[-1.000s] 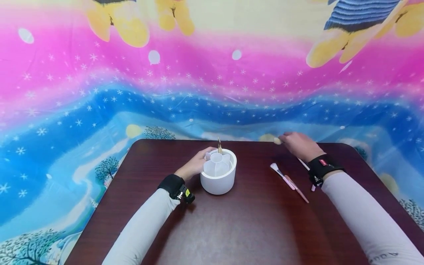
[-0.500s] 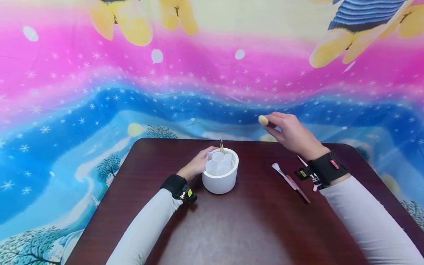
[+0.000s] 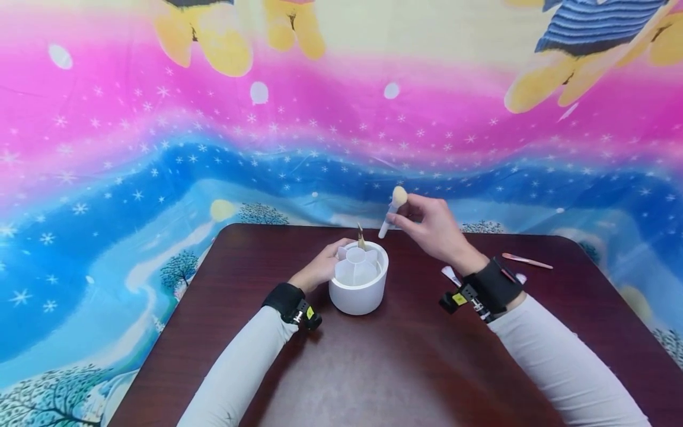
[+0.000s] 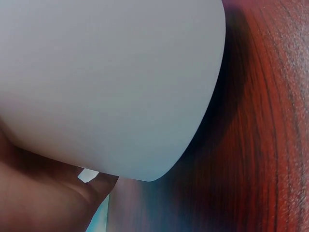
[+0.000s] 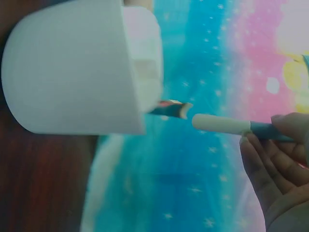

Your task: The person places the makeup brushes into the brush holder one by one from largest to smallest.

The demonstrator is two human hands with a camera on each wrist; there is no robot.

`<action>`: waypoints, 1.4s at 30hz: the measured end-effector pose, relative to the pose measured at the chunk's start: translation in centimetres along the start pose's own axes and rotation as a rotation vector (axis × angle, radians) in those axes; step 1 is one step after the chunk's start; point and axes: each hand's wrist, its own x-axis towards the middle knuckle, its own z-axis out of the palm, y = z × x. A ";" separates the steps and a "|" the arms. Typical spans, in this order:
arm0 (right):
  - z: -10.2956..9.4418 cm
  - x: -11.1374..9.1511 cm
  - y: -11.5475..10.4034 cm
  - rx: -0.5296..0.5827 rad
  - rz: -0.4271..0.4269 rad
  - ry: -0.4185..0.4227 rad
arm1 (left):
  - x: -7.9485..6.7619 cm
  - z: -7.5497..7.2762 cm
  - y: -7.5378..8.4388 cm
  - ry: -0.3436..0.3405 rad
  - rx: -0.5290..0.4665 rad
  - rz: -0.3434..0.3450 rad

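Observation:
A round white brush holder (image 3: 358, 296) with petal-shaped dividers stands upright on the table. My left hand (image 3: 320, 267) grips its left side, the fingers partly hidden behind it; the holder's smooth wall (image 4: 120, 87) fills much of the left wrist view. One brush (image 3: 361, 236) with a pointed gold-brown tip sticks up from the holder's back. Above and right of the holder, my right hand (image 3: 432, 225) pinches a makeup brush (image 3: 392, 213), its cream bristles up and its pale handle end down. In the right wrist view that handle end (image 5: 219, 124) points toward the holder's mouth.
On the dark wood table (image 3: 416, 367), a thin pinkish brush (image 3: 528, 261) lies at the right. A white-bristled brush (image 3: 450, 274) is partly hidden by my right wrist. Behind the table hangs a colourful printed cloth (image 3: 331, 130).
My right hand has lifted from the table's right side and moved left toward the holder, tilting the brush upright with bristles up. My left hand stays on the holder.

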 end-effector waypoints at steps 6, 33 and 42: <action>2.1 -0.9 1.1 0.009 0.118 -0.041 | 0.1 0.6 0.1 -0.012 -0.012 0.005; -7.1 -3.5 4.2 -0.261 0.267 0.008 | -0.2 -0.1 0.5 0.020 -0.012 0.018; -11.5 -7.9 9.8 -0.414 0.413 -0.044 | -0.2 0.4 0.3 0.010 -0.015 0.032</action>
